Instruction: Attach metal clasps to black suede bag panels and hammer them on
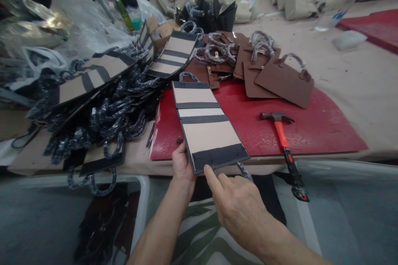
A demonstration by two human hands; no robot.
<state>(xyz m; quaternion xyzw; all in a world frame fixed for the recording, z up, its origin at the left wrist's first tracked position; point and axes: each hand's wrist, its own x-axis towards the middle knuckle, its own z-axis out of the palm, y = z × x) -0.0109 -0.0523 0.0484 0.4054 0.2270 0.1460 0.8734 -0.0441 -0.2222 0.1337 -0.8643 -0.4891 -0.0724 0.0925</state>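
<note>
Two hands, left hand (pixel 182 165) and right hand (pixel 238 203), gripping one panel (pixel 207 126); one hammer (pixel 284 140) beside.

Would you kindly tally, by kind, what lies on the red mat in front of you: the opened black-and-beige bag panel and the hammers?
Opened black-and-beige flat bag panel, near end held by left hand and right hand: 1
Orange-handled hammer: 1
Total: 2

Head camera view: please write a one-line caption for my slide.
Both hands, left hand and right hand, hold a black-and-beige bag panel on a red mat beside a hammer.
</note>
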